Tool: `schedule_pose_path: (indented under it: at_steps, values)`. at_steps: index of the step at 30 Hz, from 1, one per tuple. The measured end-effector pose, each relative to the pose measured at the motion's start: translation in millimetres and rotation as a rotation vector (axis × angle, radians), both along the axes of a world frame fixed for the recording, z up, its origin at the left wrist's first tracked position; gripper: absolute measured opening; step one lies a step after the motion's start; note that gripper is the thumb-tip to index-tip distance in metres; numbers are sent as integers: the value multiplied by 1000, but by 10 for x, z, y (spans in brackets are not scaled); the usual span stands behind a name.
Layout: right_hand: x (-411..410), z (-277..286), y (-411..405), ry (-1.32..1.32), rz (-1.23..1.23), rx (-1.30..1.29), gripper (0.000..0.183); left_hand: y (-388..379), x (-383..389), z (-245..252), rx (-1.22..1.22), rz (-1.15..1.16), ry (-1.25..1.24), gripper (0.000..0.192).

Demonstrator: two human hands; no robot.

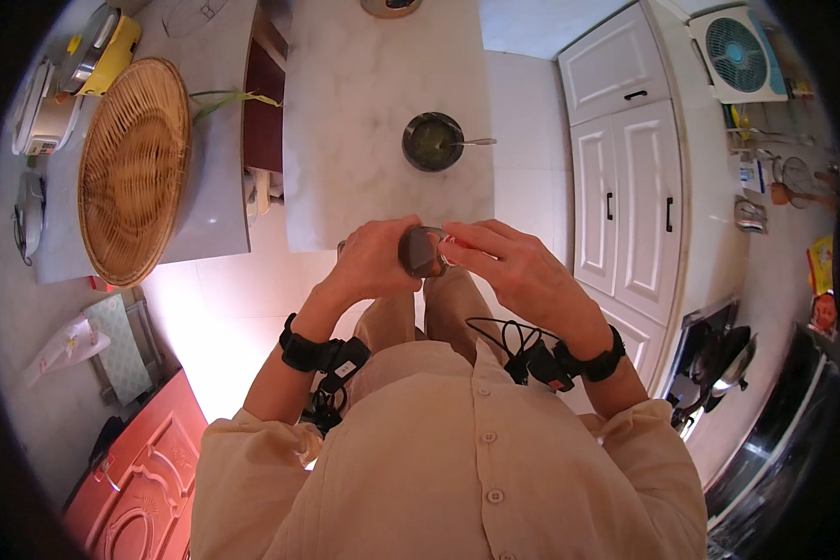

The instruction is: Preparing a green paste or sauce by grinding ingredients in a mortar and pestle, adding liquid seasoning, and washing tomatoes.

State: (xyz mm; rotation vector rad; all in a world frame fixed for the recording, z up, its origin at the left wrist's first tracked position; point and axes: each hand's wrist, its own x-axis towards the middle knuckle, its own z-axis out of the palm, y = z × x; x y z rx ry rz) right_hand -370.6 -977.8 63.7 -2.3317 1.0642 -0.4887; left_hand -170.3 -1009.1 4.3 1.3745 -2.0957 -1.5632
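Observation:
Just past the near edge of a marble-topped table (pixel 336 196), I hold a dark glass bottle (pixel 420 253) in front of me. My left hand (pixel 374 259) wraps around its dark end. The fingers of my right hand (pixel 521 262) close on its red-and-white end, partly hiding it; whether that is a cap or a label I cannot tell. Farther up the table sits a dark bowl (pixel 413 157) with greenish contents. A metal spoon (pixel 479 142) rests in it, handle pointing right.
On the left counter (pixel 217 203) lie a large woven basket (pixel 134 175) and green stalks (pixel 231 98). A round object (pixel 390 5) stands at the table's far end. White cabinets (pixel 630 210) and a fan (pixel 736 54) are at right, a red door (pixel 147 483) at lower left.

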Motion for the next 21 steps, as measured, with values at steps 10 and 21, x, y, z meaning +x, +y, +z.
schedule_pose_path:
  at_steps: [10, 21]
  values:
    - [54, 322, 144, 76, -374, 365, 27, 4, -59, 220, -154, -79, 8, 43]
    - [-111, 591, 348, 47, -569, 74, 36, -61, -373, 496, -205, -170, 52, 49]
